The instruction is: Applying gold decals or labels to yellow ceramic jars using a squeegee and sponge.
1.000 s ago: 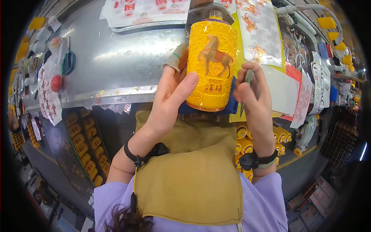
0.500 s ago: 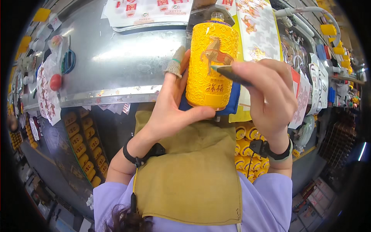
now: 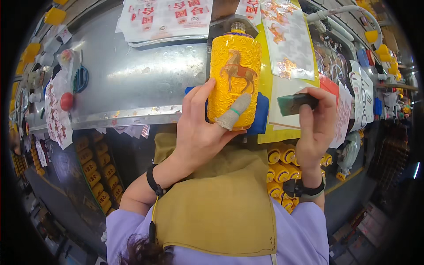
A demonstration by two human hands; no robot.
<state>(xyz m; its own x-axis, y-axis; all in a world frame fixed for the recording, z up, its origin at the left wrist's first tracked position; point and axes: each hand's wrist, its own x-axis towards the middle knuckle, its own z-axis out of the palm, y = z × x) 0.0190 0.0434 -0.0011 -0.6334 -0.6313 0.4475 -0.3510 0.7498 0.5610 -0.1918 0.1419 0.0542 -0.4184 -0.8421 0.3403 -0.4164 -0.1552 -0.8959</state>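
A yellow embossed bottle (image 3: 221, 70) with a clear glass neck rests on a blue pad (image 3: 261, 114) at the bench's front edge. On its face is a brown-and-red horse sticker (image 3: 238, 70). My left hand (image 3: 201, 130) is closed round the bottle's lower left side. One of its fingers, in a knitted finger cover (image 3: 236, 112), lies across the bottle's front below the horse. Apart from the bottle, to its right, my right hand (image 3: 319, 128) pinches a small flat green and dark scraper-like block (image 3: 295, 104).
Printed sticker sheets (image 3: 168, 20) lie at the back of the metal bench (image 3: 141, 75). To the right is a horse sticker sheet (image 3: 289, 44) on yellow backing. Blue-handled scissors (image 3: 81, 77) and a red ball (image 3: 66, 101) sit left. Yellow bottles (image 3: 282, 170) are stacked below.
My right hand has drawn the block away from the bottle to the right. My left hand has shifted its grip, bringing the covered finger onto the front. The horse is now fully visible.
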